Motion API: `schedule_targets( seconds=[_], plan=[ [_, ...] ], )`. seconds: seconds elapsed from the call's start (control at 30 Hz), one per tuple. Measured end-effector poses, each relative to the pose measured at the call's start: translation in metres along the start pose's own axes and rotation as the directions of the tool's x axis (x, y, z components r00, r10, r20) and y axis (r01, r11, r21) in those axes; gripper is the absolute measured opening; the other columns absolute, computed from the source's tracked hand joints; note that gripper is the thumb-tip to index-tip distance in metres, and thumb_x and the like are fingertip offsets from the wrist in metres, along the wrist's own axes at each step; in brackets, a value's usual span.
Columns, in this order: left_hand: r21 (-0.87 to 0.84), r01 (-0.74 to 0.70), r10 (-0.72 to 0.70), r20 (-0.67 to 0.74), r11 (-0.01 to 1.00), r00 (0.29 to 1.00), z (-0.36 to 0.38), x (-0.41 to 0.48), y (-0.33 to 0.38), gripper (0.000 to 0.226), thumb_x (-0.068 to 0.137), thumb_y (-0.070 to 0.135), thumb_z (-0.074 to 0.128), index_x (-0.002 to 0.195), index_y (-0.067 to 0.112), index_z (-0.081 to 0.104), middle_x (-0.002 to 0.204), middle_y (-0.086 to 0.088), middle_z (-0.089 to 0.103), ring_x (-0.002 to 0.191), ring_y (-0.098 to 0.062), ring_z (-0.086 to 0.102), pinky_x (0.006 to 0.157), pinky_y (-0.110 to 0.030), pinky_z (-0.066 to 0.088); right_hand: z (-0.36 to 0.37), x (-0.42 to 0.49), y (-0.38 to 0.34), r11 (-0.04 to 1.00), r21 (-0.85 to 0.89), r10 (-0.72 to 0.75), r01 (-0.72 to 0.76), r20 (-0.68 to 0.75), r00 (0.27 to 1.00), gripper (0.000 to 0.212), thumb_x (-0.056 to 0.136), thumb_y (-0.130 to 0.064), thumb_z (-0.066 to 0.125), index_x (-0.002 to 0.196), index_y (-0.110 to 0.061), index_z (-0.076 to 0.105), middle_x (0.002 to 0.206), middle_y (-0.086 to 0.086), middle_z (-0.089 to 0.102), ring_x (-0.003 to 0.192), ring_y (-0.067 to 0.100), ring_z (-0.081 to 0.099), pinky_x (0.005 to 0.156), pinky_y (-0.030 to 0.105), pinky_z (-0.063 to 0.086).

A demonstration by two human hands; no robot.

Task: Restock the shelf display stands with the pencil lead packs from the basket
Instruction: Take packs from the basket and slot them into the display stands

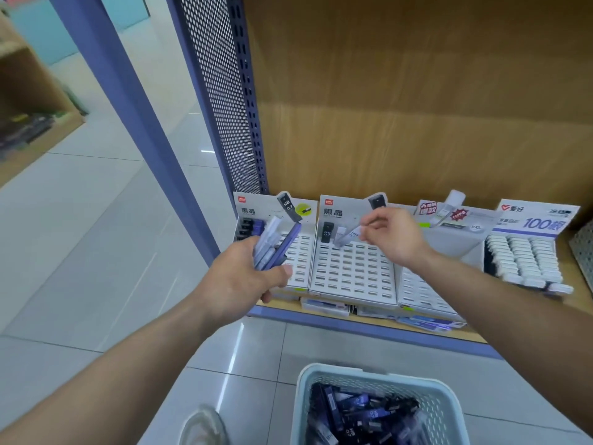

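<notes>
Two hands at the shelf, one pack about to go into a stand.
At the left, the left hand (244,277) reaches forward, fingers and thumb curled round a bundle of pencil lead packs (272,245) that fans upward in front of the leftmost display stand (300,252). To its right, the right hand (391,236) pinches a single clear pack (348,236) by its upper end, holding it tilted just above the far rows of the second stand (353,274), where most slots look vacant. This looks like the placing step; next the pack needs to be stood upright and lowered into a free slot. On the floor nearby, the basket (378,377) holds many more packs.
</notes>
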State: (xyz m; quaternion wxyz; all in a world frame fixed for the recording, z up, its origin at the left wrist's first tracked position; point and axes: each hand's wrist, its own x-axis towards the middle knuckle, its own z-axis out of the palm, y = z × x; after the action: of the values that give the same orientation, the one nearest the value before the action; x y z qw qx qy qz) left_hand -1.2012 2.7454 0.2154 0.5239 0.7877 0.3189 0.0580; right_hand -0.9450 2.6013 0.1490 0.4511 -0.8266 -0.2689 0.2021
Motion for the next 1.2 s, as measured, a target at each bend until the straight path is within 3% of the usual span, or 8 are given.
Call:
schedule_targets(
  seconds=[0.13,0.27,0.4,0.6,0.73,0.97,1.1,1.2],
  plan=[
    [-0.015,-0.019,0.019,0.015,1.0,1.0,-0.004,0.002,-0.003,0.008,0.092,0.023,0.073,0.094,0.028,0.067,0.076,0.018,0.074,0.049,-0.006,0.057,0.044,-0.013,0.043,0.013,0.014,0.012,0.987,-0.153,-0.046,0.04,-0.034,0.998,0.005,0.09,-0.01,0.071,0.093,-0.013,0.072,0.081,-0.001,0.072,0.077,0.013,0.067,0.065,0.009,0.048],
    [-0.031,-0.017,0.018,0.024,0.999,1.0,-0.007,0.003,-0.002,0.009,0.093,0.022,0.072,0.098,0.028,0.067,0.082,0.018,0.075,0.05,-0.005,0.058,0.045,-0.013,0.044,0.016,0.018,0.022,0.969,-0.24,-0.06,0.062,0.014,0.998,0.004,0.09,-0.013,0.071,0.094,-0.014,0.072,0.083,-0.003,0.07,0.082,0.014,0.068,0.077,0.029,0.055],
    [-0.034,-0.012,0.012,0.014,0.999,1.0,-0.009,0.003,-0.003,0.01,0.093,0.02,0.072,0.098,0.026,0.066,0.077,0.02,0.074,0.049,-0.005,0.057,0.045,-0.013,0.044,0.017,0.02,0.027,0.955,-0.279,-0.093,0.101,0.043,0.995,0.009,0.091,-0.015,0.072,0.089,-0.024,0.07,0.081,-0.011,0.068,0.077,0.003,0.065,0.067,0.018,0.051],
    [-0.018,-0.024,0.025,0.006,1.0,1.0,-0.012,-0.001,-0.003,0.011,0.094,0.02,0.071,0.095,0.028,0.064,0.064,0.023,0.069,0.045,-0.002,0.054,0.043,-0.011,0.042,0.028,0.025,0.027,0.921,-0.325,-0.216,0.217,0.037,0.976,0.008,0.092,-0.01,0.069,0.092,-0.018,0.066,0.08,-0.009,0.065,0.072,-0.001,0.061,0.06,0.005,0.045],
    [-0.019,-0.022,0.022,0.004,1.0,1.0,-0.015,-0.002,-0.004,0.012,0.093,0.021,0.071,0.097,0.028,0.064,0.066,0.024,0.069,0.046,-0.002,0.056,0.043,-0.011,0.042,0.035,0.029,0.028,0.893,-0.366,-0.261,0.261,0.051,0.964,0.007,0.095,-0.012,0.065,0.097,-0.017,0.07,0.083,-0.006,0.069,0.076,0.011,0.066,0.074,0.026,0.054],
    [-0.014,-0.033,0.033,-0.004,0.999,0.999,-0.015,0.0,-0.002,0.011,0.092,0.02,0.072,0.093,0.028,0.065,0.068,0.023,0.07,0.045,-0.006,0.053,0.043,-0.013,0.043,0.04,0.028,0.03,0.85,-0.46,-0.221,0.256,0.129,0.967,0.027,0.1,-0.013,0.055,0.123,-0.017,0.07,0.113,0.004,0.073,0.092,0.019,0.07,0.087,0.037,0.057],
    [-0.017,-0.024,0.024,0.013,1.0,1.0,-0.012,0.001,0.001,0.011,0.092,0.021,0.073,0.093,0.03,0.066,0.078,0.021,0.073,0.047,-0.006,0.056,0.044,-0.013,0.043,0.031,0.019,0.015,0.871,-0.434,-0.222,0.231,0.072,0.972,0.026,0.098,-0.023,0.062,0.122,-0.018,0.07,0.106,0.0,0.073,0.086,0.013,0.067,0.075,0.026,0.055],
    [-0.024,-0.005,0.005,0.015,1.0,1.0,-0.01,0.002,0.003,0.009,0.091,0.023,0.073,0.094,0.028,0.067,0.079,0.018,0.074,0.049,-0.008,0.056,0.045,-0.015,0.044,0.024,-0.001,-0.012,0.95,-0.208,-0.218,0.233,0.094,0.971,0.014,0.097,-0.026,0.064,0.108,-0.028,0.071,0.093,-0.012,0.071,0.077,0.007,0.068,0.064,0.014,0.05]
  ],
)
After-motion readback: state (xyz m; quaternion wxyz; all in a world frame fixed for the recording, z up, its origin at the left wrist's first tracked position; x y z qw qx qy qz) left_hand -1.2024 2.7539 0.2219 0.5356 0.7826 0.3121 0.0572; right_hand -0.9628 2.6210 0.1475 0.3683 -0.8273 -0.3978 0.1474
